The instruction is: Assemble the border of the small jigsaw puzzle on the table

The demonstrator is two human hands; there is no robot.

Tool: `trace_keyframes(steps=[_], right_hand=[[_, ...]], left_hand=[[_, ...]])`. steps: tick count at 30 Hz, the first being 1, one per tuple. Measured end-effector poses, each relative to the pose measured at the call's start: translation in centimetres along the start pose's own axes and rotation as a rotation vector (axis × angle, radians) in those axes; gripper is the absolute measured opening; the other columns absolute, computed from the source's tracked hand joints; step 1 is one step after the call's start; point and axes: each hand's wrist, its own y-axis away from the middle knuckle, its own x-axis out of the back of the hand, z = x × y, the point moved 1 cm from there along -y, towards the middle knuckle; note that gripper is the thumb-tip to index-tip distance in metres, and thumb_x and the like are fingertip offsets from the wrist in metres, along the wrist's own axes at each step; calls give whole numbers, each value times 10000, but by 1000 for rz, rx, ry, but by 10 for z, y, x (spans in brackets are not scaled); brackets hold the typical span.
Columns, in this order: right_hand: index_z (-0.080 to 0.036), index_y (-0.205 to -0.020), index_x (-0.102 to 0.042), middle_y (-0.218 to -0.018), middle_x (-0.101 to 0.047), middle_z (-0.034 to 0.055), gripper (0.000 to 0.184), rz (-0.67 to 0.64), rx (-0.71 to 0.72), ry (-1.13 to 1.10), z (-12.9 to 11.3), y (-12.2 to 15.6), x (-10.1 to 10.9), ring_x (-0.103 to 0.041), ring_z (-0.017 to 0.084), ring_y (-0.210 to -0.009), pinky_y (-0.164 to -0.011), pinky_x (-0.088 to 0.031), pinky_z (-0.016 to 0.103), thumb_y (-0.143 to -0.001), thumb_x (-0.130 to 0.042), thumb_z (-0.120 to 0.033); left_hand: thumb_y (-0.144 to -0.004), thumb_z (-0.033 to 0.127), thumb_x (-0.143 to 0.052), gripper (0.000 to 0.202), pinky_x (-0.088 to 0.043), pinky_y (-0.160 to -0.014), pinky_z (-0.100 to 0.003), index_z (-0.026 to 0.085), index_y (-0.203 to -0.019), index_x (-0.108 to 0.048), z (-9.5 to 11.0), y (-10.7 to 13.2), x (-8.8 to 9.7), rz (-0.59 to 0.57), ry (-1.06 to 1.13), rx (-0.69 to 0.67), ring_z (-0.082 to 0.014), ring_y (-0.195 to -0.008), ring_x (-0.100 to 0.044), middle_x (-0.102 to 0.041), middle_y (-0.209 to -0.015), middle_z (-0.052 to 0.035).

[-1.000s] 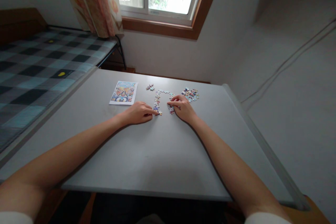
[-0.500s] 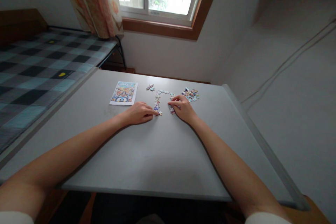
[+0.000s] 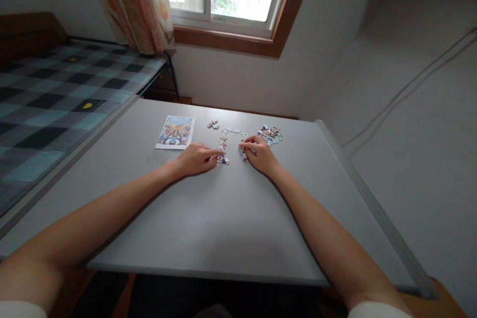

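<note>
A partly joined jigsaw puzzle border (image 3: 233,130) lies on the table, made of a left column, a thin top row and a right column. My left hand (image 3: 197,158) rests flat at the left column, its index finger stretched onto the pieces and its other fingers curled loosely. Just below that fingertip shows the lower left corner (image 3: 223,161) of the border. My right hand (image 3: 260,153) lies over the right column (image 3: 244,156), fingers bent and slightly apart, touching the pieces. It partly covers that column, and no lifted piece shows in either hand.
A heap of loose puzzle pieces (image 3: 271,134) lies beyond my right hand. A few more pieces (image 3: 213,124) sit at the upper left of the border. The printed reference picture (image 3: 176,132) lies left of them on the grey table (image 3: 208,223). A checked bed (image 3: 74,89) adjoins the left side.
My left index finger has moved up and slightly left from the lower left corner, uncovering more of the corner pieces there. My right hand has barely moved.
</note>
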Motion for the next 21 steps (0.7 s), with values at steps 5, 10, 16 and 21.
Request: trace_keyframes(steps=[5,10,16,21], right_hand=[[-237,-956,-759,-984,-630,83,275,-6,-2,-3,1,0,0,-557,211,-964,-906,-466,400,-854,-528,-128],[-234,-922,-762,-972,-634,82,256,-7,-5,0,0,0,1,-557,214,-960,-897,-469,398,-858,-532,-140],[-222,-898,-763,-965,-635,82,251,1,7,6,-1,0,1,-561,210,-952,-901,-468,387,-862,-528,-144],[-235,-896,-761,-971,-634,77,251,2,6,-1,0,0,0,-554,212,-964,-900,-466,392,-854,-533,-138]], left_hand=[[-894,296,-478,333,-457,-594,-239,239,-1123,-713,2,-2,1,-62,-43,117,-149,-582,-650,-715,-662,-21],[-889,298,-488,310,-464,-614,-243,249,-1077,-729,1,-2,0,-93,-24,115,-158,-627,-667,-735,-723,-24],[-893,292,-492,310,-463,-622,-251,245,-1085,-730,2,-3,1,-106,-3,126,-165,-629,-667,-734,-722,-31],[-892,290,-497,305,-467,-630,-253,244,-1082,-730,3,-3,2,-108,0,133,-167,-642,-671,-736,-731,-34]])
